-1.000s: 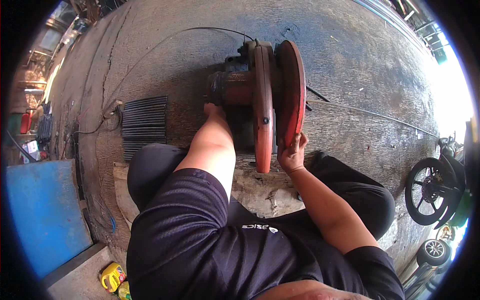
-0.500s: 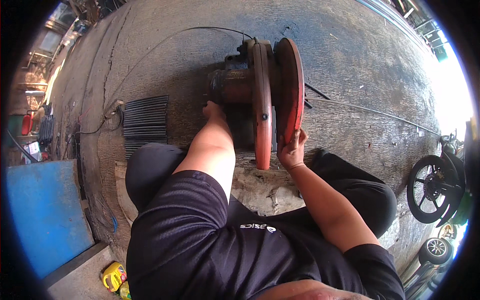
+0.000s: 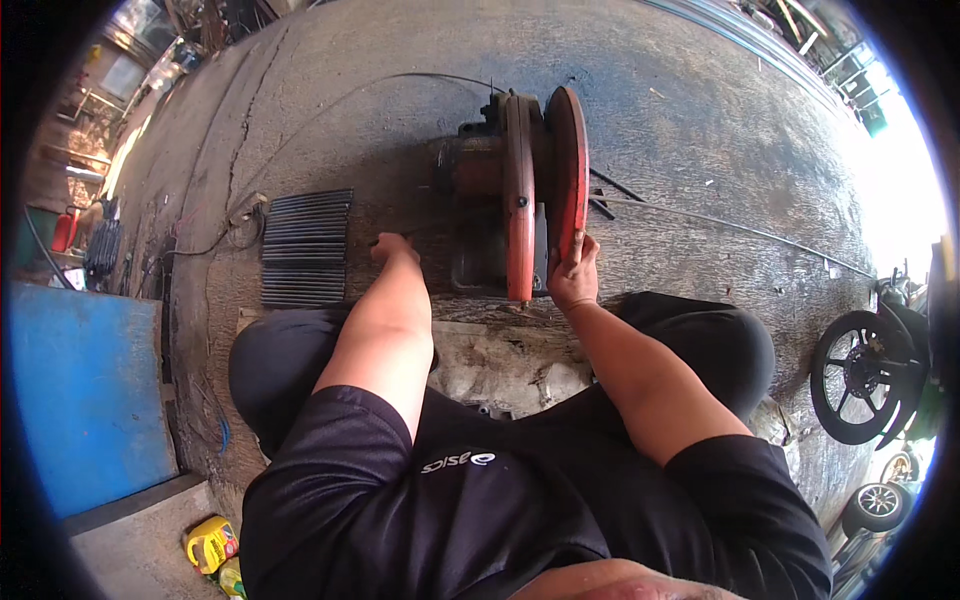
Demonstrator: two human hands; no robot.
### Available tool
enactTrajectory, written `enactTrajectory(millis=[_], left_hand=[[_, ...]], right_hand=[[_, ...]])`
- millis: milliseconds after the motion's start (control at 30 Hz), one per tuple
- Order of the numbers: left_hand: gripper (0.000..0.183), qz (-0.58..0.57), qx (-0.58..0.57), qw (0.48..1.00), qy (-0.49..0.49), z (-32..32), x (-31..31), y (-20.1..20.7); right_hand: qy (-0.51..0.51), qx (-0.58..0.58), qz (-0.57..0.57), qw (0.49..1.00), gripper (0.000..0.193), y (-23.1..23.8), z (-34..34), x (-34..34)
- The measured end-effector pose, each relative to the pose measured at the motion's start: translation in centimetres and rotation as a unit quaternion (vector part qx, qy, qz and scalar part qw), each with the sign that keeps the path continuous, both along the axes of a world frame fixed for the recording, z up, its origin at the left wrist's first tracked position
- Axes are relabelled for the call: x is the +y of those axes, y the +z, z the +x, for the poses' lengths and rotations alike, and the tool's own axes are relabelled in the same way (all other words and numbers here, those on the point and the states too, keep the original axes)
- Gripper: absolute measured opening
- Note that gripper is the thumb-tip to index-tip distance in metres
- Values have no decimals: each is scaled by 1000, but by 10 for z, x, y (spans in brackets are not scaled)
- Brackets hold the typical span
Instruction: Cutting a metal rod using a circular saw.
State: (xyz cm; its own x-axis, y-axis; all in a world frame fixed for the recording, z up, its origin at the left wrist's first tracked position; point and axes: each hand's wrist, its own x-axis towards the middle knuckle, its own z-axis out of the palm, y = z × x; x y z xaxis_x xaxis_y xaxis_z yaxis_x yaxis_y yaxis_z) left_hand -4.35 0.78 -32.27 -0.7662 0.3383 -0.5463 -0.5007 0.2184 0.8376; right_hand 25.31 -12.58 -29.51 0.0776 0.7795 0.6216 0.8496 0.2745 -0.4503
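Note:
A cut-off saw (image 3: pixel 470 165) with a worn motor body stands on the ground before me. It has a curved red arm (image 3: pixel 520 200) and, right of that, a round red guard (image 3: pixel 570 150). My right hand (image 3: pixel 575 275) closes on the lower front edge of this guard. Left of the saw's base, my left hand (image 3: pixel 393 248) hovers with its fingers curled; whatever they hold, if anything, cannot be made out. Beside that hand, dark cut metal rods (image 3: pixel 305 245) lie side by side in a neat stack. A long thin rod (image 3: pixel 730 222) runs off to the right from behind the guard.
Short dark rods (image 3: pixel 615 185) lie right of the saw. A cable (image 3: pixel 300 130) curves behind it to the left. A blue panel (image 3: pixel 90 380) and a yellow container (image 3: pixel 210 545) are at the left; a motorcycle wheel (image 3: pixel 855 378) stands far right.
My left hand has drawn back from the saw's motor, leftward and toward me, nearer the rod stack. My right hand stays on the guard's edge. The whole view has shifted slightly.

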Motion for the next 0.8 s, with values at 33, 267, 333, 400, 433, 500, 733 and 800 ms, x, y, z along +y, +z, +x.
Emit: enactTrajectory(millis=[33, 267, 333, 400, 433, 500, 733, 800], left_hand=[[34, -24, -12, 1000, 2, -4, -5, 4], [35, -16, -6, 999, -47, -22, -18, 17], [35, -32, -13, 998, -60, -24, -21, 18], [35, -35, -21, 995, -88, -26, -20, 17], [34, -55, -9, 995, -79, -27, -20, 16], [34, -74, 2, 995, -70, -29, -19, 13], [33, 3, -51, 999, -7, -34, -19, 12], [34, 22, -58, 998, 6, -38, -23, 14]], right_hand=[[0, -2, -1, 1000, 91, 0, 0, -1], [-16, 12, -28, 999, 89, 18, -6, -10], [-32, 2, -8, 999, 84, 32, -9, -11], [-75, -12, -16, 997, 79, 48, -16, -10], [-118, -18, -21, 993, 75, 56, -21, -9], [-147, 9, -18, 989, 59, 74, -29, 0], [-137, 56, -25, 989, 21, 131, -47, 24], [-103, 31, 47, 993, 20, 149, -56, 37]])
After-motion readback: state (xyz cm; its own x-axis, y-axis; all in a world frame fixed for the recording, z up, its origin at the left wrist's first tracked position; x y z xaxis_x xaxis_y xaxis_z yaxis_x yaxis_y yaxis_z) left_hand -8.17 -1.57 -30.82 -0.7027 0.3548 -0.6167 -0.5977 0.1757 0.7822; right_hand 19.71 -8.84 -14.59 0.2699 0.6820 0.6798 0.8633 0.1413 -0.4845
